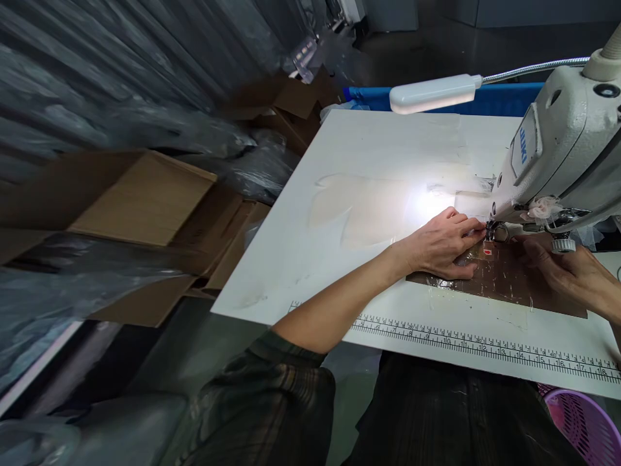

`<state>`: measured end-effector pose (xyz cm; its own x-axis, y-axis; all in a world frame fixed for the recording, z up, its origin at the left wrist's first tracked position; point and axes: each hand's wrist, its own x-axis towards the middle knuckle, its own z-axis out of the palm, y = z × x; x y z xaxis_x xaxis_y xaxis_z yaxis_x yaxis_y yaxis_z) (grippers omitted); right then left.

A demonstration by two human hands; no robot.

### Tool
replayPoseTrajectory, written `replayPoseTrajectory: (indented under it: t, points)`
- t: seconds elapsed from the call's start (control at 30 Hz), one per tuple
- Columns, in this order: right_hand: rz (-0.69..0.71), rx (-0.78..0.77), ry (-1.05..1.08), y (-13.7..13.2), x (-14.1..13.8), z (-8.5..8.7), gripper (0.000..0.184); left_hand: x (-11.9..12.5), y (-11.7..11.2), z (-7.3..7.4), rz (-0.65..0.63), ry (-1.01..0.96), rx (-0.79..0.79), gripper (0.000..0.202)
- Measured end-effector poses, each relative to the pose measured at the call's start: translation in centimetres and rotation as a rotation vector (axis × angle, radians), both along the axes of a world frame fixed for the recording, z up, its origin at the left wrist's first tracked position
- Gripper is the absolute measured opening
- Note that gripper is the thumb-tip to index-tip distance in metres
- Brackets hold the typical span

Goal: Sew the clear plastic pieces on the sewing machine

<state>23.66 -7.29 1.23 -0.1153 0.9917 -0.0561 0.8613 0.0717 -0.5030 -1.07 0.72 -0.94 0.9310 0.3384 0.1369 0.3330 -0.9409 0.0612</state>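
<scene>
My left hand [449, 246] lies palm down beside the presser foot [493, 232] of a white sewing machine [557, 142]. Its fingers are stretched toward the needle, with the thumb apart and resting on a brown plate [514, 285]. A small patch with a red mark [488, 252] shows just in front of the foot. On the other side of the needle, my right hand [557, 262] is low over the plate, thumb against the fingers. The machine head partly hides those fingertips, and what they hold cannot be made out. Sheer pale fabric [369, 207] lies flat left of my left hand.
A white lamp [434, 94] on a bendable metal neck lights the white table [272, 278]. A printed ruler [466, 346] runs along its front edge. Open cardboard boxes [145, 200] and plastic wrap stand at left. A purple basket [582, 421] sits below right.
</scene>
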Motion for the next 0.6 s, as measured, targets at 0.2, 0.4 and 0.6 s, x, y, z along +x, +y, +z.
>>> replayPoseTrajectory:
  t: [0.2,0.4,0.6]
  points:
    - [-0.041,0.139,0.054,0.9,-0.9,-0.6,0.073,0.1,0.2,-0.6,0.007,-0.019,0.011,0.059]
    - [-0.087,0.115,0.028,-0.5,-0.6,-2.0,0.072,0.2,0.1,-1.1,0.038,-0.059,0.005,0.059]
    - [-0.062,0.171,-0.057,-0.5,-0.2,-3.0,0.053,0.3,-0.1,-2.1,0.099,-0.222,-0.012,0.051]
